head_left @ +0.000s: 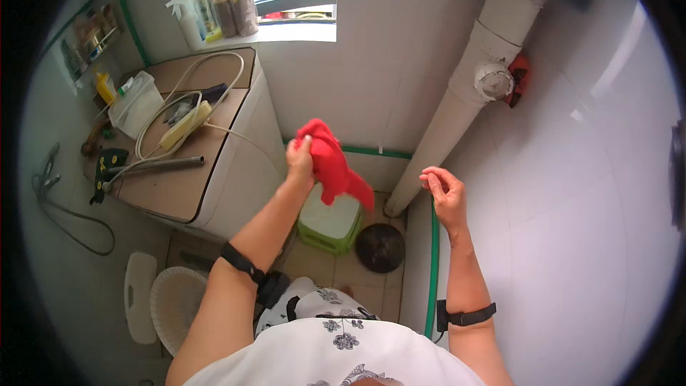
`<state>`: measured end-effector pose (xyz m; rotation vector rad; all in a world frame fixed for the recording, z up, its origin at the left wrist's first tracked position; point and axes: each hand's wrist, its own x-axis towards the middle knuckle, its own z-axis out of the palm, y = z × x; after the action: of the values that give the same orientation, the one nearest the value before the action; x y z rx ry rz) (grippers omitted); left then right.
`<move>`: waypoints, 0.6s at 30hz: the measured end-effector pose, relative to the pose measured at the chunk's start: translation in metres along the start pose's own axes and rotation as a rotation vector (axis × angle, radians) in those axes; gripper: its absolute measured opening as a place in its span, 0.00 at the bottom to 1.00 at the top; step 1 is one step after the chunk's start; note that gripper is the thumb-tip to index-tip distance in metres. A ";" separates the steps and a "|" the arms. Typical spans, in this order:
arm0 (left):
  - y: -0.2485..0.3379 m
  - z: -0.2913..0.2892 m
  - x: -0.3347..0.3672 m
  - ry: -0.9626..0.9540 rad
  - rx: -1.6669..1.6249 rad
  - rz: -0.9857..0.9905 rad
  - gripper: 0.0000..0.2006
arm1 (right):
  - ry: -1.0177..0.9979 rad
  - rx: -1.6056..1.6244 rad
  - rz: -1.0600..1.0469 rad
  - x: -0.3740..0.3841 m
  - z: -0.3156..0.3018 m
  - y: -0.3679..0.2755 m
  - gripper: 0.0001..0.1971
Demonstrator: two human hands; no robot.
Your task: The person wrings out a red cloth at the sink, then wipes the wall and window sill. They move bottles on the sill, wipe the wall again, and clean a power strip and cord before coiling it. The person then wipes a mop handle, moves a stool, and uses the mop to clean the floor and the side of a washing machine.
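Observation:
A red cloth [329, 164] dangles from my left hand [299, 160], bunched at the top, its lower end hanging loose to the right. The fingers of that hand are closed round its upper part, in the air above a green and white stool [329, 220]. To the right, my right hand [447, 196] is raised apart from the cloth, near the wall and the white pipe. Its fingers are bent and drawn together with the thumb, and nothing shows between them.
A brown-topped cabinet [229, 121] at the left carries a coiled cable with a power strip [185, 126], and a grey tube [161, 164]. A dark round object [380, 248] lies beside the stool. A white pipe [436, 129] slants down right. Bottles [243, 8] line the windowsill; a pale basin [176, 304] stands lower left.

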<state>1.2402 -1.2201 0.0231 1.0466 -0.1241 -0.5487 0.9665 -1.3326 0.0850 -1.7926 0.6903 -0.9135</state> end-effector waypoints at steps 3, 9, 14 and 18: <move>0.015 0.002 0.079 0.195 0.105 0.199 0.14 | -0.060 -0.062 0.108 0.007 -0.006 0.021 0.09; 0.055 0.030 0.218 0.316 0.429 0.380 0.23 | -0.164 -0.050 0.248 0.014 0.001 0.048 0.08; 0.053 0.074 0.296 0.432 0.673 0.508 0.28 | -0.145 -0.142 0.309 0.034 0.015 0.056 0.09; -0.006 0.117 0.305 0.578 0.712 0.584 0.28 | -0.139 -0.205 0.335 0.047 0.026 0.061 0.09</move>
<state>1.4594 -1.4624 0.0291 1.7344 -0.1071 0.3762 1.0105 -1.3788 0.0348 -1.8253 0.9856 -0.5040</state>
